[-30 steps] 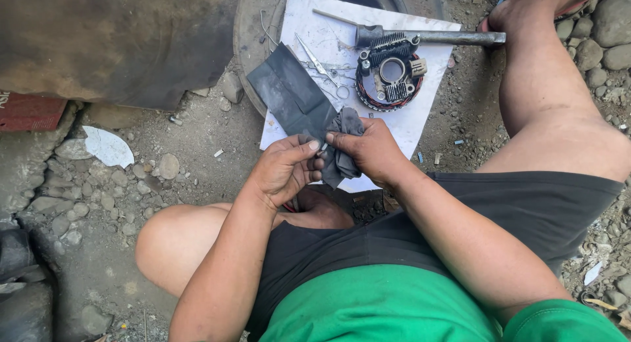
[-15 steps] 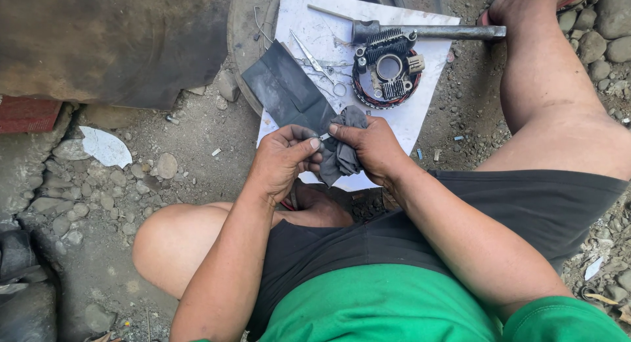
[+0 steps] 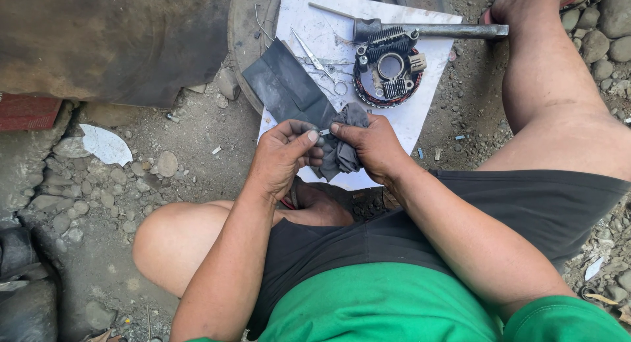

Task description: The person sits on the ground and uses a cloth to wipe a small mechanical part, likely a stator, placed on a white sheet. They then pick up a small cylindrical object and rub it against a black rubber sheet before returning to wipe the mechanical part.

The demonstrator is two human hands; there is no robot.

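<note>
- Left hand (image 3: 284,157) clenched, fingertips pinching a small metal piece (image 3: 324,132); too small to tell what it is.
- Right hand (image 3: 373,147) grasping a dark grey rag (image 3: 345,145), bunched in the palm, thumb pressed toward the same piece.
- Both hands meet just above the near edge of the white sheet (image 3: 420,112), held off it, over the person's lap.
- Step in hand, judged: wiping or cleaning the small piece with the rag, mid-rub; hands nearly touching.
- Next move likely calls for a steady pinch from the left while the right works the rag round the piece; easy to drop into the gravel (image 3: 131,184), so keep it over the sheet.
- On the sheet, far side: round electrical part with copper windings (image 3: 388,69), black and ribbed.
- Long metal bar tool (image 3: 447,31) along the sheet's far edge, touching the round part's top.
- Scissors (image 3: 319,63) left of the round part, blades toward the far left corner.
- Black rubber sheet (image 3: 286,86) lapping over the white sheet's left edge, just beside the rag.
- White sheet lies partly on a round rusty rim (image 3: 240,33).
- Person sits on the ground, green shirt, dark shorts, knees apart.
</note>
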